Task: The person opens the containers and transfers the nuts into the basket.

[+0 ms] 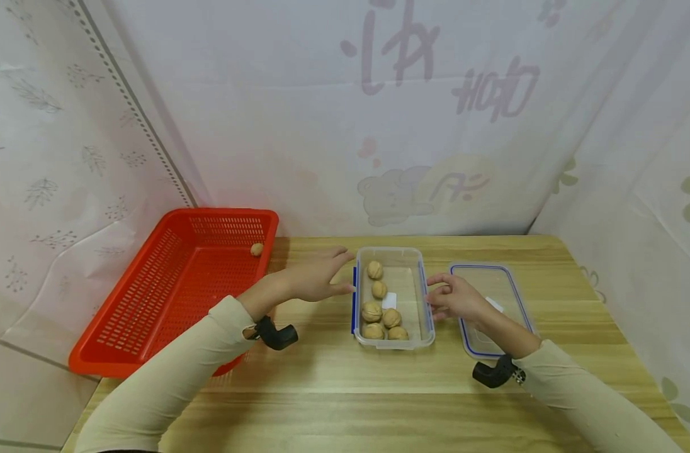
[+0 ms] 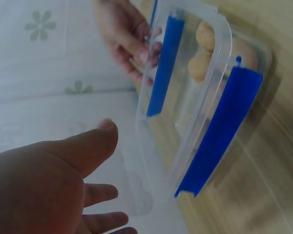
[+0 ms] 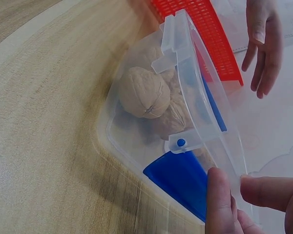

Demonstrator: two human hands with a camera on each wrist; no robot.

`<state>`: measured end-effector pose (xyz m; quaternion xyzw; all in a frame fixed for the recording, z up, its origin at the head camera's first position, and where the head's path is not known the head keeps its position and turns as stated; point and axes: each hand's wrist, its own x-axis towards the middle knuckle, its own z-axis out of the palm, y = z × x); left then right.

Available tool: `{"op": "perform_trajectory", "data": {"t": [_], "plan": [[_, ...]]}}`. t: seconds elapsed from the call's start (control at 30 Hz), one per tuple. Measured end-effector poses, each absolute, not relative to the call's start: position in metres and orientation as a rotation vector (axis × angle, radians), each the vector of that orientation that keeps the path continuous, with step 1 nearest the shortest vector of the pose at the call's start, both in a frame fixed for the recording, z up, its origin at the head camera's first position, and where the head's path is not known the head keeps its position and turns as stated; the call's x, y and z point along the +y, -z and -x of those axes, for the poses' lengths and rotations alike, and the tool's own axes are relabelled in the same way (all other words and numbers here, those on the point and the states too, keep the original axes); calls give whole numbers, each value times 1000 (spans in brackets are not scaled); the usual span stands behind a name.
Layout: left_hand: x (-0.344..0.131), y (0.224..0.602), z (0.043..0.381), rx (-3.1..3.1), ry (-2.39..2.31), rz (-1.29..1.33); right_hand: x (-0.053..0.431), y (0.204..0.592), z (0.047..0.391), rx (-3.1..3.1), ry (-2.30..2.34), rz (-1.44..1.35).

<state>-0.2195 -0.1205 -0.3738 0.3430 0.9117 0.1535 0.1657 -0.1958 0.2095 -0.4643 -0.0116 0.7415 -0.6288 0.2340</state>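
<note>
A clear plastic food box (image 1: 415, 343) with blue side latches stands without its lid on the table. Several walnuts (image 1: 391, 318) lie inside, mostly along its left side and near end. My right hand (image 1: 455, 297) is at the box's right wall; in the right wrist view its thumb (image 3: 268, 190) and fingers pinch the rim. To the left of the box, my left hand (image 1: 316, 275) holds nothing, its fingers extended and thumb apart. The left wrist view shows this hand (image 2: 53, 180) clear of the blue latch (image 2: 224, 131), which hangs down.
A red plastic basket (image 1: 124, 362) stands at the left, with one walnut (image 1: 257, 250) in its far right corner. The clear lid with a blue seal (image 1: 481, 270) lies right of the box, partly under my right forearm. A printed white curtain (image 1: 299, 126) hangs behind the table.
</note>
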Motion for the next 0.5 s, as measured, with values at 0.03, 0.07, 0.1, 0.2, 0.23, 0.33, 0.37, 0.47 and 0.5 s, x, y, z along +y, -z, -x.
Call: {"op": "perform_trajectory", "data": {"t": [0.03,0.07,0.1,0.2,0.23,0.33,0.37,0.47,0.5], "plan": [[-118,375,219,2592,-425,-993,209,464,196,2038,1725,30],[-115,376,219,2584,-417,-1003,209,465,196,2042,1721,25],[-112,377,219,2581,-403,-1012,209,465,196,2043,1720,20],[-103,380,217,2580,-354,-1031,209,464,196,2043,1722,26],[-100,381,217,2580,-341,-1044,209,464,196,2040,1725,24],[-89,385,215,2589,-293,-1092,209,463,196,2039,1725,40],[-86,386,214,2594,-280,-1108,209,463,196,2038,1727,26],[-77,392,212,2591,-239,-1119,209,463,196,2045,1717,30],[-74,393,212,2587,-223,-1114,209,463,196,2046,1716,19]]}}
